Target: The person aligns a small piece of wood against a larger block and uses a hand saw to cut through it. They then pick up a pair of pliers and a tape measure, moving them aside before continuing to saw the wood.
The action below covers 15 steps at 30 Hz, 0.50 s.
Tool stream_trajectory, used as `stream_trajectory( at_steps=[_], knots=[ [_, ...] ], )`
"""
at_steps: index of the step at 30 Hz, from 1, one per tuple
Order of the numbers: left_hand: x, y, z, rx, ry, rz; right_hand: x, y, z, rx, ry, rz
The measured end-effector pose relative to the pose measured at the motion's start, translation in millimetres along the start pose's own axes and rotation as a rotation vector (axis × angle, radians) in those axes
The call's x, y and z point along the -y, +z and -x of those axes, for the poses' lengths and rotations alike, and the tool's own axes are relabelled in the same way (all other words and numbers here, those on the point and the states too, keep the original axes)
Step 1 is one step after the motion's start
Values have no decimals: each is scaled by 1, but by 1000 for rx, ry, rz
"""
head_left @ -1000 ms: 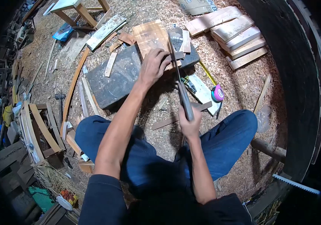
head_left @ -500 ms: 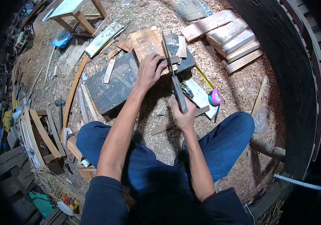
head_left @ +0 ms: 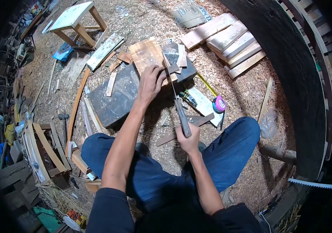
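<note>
My left hand [head_left: 150,81] presses a small dark wood strip [head_left: 171,69] onto a light wooden board [head_left: 146,52], its fingers closed on the strip. The board lies on a dark block [head_left: 121,91]. In my right hand [head_left: 188,139] is the grey handle of a handsaw [head_left: 182,118], fingers wrapped round it. The saw's narrow blade runs up from the handle and crosses the strip just right of my left fingers. Below the block, another dark strip [head_left: 185,129] lies on the ground beside the saw handle.
A pink tape measure [head_left: 219,104] rests on a white board [head_left: 201,100] beside the block, its yellow tape pulled out. Several planks [head_left: 236,46] are stacked at upper right. A small table [head_left: 72,17] stands at upper left. A dark curved panel [head_left: 290,70] borders the right.
My right hand and the saw have moved down toward my body, the handle now farther from the strip. The whole view has shifted slightly. My left hand still holds the strip.
</note>
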<state>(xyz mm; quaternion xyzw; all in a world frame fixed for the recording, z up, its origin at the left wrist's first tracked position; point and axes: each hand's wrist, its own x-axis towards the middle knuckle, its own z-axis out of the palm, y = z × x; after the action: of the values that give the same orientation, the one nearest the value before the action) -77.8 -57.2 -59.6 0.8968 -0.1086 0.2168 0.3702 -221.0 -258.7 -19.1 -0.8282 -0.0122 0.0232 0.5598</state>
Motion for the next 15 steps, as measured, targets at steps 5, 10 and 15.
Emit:
stream_trajectory(
  at_steps=[5,10,15],
  knots=[
    [3,-3,-6,27,-19,20,1,-11,-1,32,42,-45],
    [-2,-1,-4,3,-1,39,6,-1,-9,-2,-36,-25],
    [-1,-5,-9,-15,18,15,1,19,-60,-1,-49,-26]
  ],
)
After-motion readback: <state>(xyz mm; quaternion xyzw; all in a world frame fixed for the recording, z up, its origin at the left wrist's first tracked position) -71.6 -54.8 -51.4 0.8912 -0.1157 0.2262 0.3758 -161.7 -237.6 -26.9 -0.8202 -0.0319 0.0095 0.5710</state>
